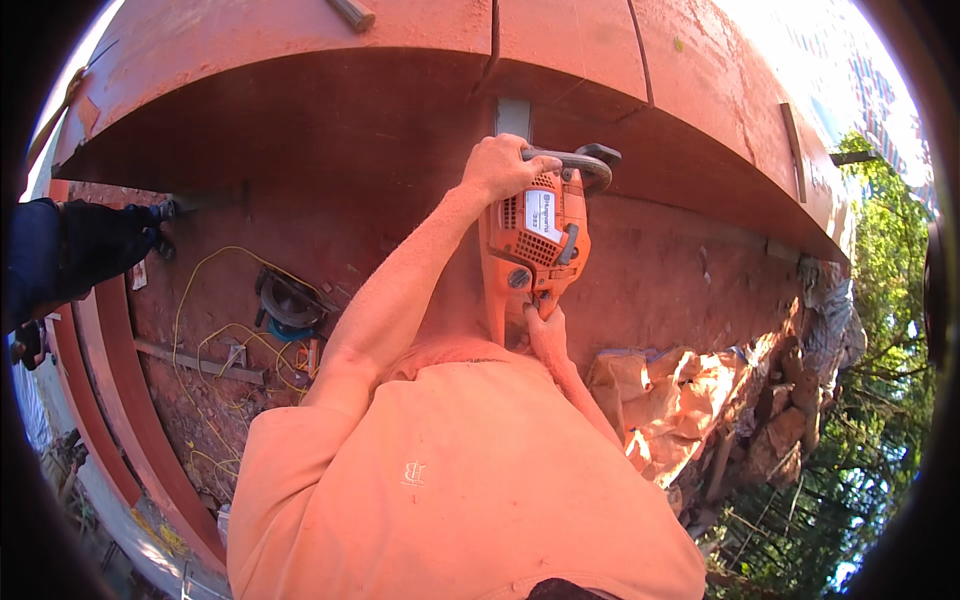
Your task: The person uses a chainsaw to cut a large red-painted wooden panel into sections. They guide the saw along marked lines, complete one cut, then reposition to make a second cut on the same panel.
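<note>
An orange chainsaw (500, 268) is held in front of my body, its grey guide bar (514, 117) reaching the edge of a huge reddish wooden slab (570, 45). My left hand (497, 166) is wrapped round the black front handle. Lower down, closer to my torso, my right hand (547, 332) grips the rear handle; its fingers are partly hidden. Two dark cut lines run across the slab's top, one near the bar and one farther right. The bar's tip is hidden at the slab. Reddish dust coats my arms and shirt.
On the ground to the left lies a circular saw (288, 298) with a yellow cord (180, 305) looped about it. Long reddish beams (125, 385) lie farther left, near another person's dark-clothed legs (95, 245). A crumpled tan sack (690, 390) and rubble are at right.
</note>
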Tool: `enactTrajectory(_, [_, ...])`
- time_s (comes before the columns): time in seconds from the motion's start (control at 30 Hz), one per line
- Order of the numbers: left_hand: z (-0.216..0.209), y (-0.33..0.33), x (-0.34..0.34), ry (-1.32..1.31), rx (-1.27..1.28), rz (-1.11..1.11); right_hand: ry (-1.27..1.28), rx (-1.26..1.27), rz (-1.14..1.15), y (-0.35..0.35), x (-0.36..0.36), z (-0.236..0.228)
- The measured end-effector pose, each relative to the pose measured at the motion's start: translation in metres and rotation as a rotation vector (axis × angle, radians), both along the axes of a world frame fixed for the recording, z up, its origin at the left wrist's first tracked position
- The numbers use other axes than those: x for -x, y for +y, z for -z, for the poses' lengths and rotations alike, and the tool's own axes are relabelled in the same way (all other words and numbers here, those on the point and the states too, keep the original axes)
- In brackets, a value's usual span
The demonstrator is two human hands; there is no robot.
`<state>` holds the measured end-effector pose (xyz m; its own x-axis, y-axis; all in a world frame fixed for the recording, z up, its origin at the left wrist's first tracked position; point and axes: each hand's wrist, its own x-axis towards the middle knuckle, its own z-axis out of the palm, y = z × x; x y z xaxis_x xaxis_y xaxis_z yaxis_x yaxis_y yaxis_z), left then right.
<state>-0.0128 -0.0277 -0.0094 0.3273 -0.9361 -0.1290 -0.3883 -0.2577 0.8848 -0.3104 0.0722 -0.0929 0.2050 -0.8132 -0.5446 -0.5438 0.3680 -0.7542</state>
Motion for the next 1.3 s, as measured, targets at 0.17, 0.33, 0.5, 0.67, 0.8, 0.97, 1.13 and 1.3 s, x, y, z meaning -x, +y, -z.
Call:
enactTrajectory(0.17, [-0.002,0.013,0.002,0.018,0.002,0.001,0.026,-0.062,-0.01,0.01,0.001,-0.01])
enactTrajectory(0.33, [-0.002,0.029,0.016,0.085,0.021,-0.015,-0.001,-0.017,0.025,0.027,0.008,-0.023])
enactTrajectory(0.5, [0.001,0.031,0.022,0.092,0.026,-0.021,0.047,0.008,-0.024,0.03,0.016,-0.016])
enactTrajectory(0.67, [-0.003,0.006,0.009,0.011,0.024,-0.017,-0.016,-0.016,0.003,0.001,0.012,-0.001])
enactTrajectory(0.8, [-0.005,-0.011,0.006,0.042,-0.029,-0.027,0.108,0.032,-0.042,-0.015,0.011,-0.006])
enactTrajectory(0.97, [0.001,-0.03,0.005,0.031,-0.043,-0.028,-0.008,-0.053,0.008,-0.038,0.011,-0.01])
enactTrajectory(1.13, [0.006,-0.054,-0.002,-0.003,0.003,-0.053,-0.024,-0.008,-0.031,-0.059,0.005,-0.005])
enactTrajectory(1.3, [0.006,-0.055,-0.001,0.008,0.001,-0.073,-0.046,-0.019,-0.095,-0.064,0.008,-0.007])
